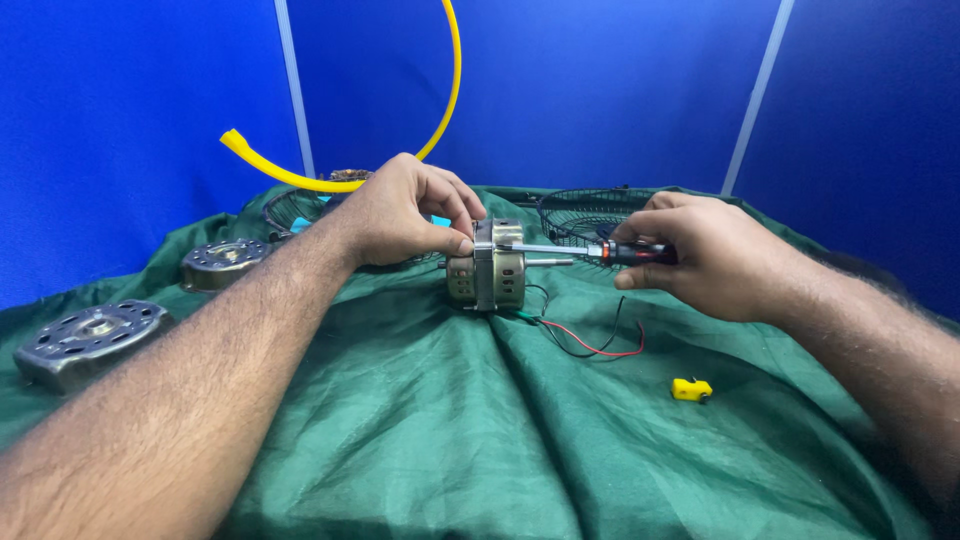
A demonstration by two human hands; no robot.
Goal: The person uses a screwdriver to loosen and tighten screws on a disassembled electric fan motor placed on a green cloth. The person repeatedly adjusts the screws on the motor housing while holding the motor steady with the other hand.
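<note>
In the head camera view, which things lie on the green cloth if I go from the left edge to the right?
Flat metal motor cover → round metal cover → left hand → motor → screwdriver → right hand.

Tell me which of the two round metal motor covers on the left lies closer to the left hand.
The farther, smaller-looking cover, up beside the left forearm, is closer to the left hand. The other cover sits at the cloth's near-left edge, further from it.

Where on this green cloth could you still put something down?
Bare green cloth lies in front, between the forearms, up to the small yellow plastic piece. It is crowded around the metal motor, the red and black wires, both hands, and the grey round covers at left.
</note>
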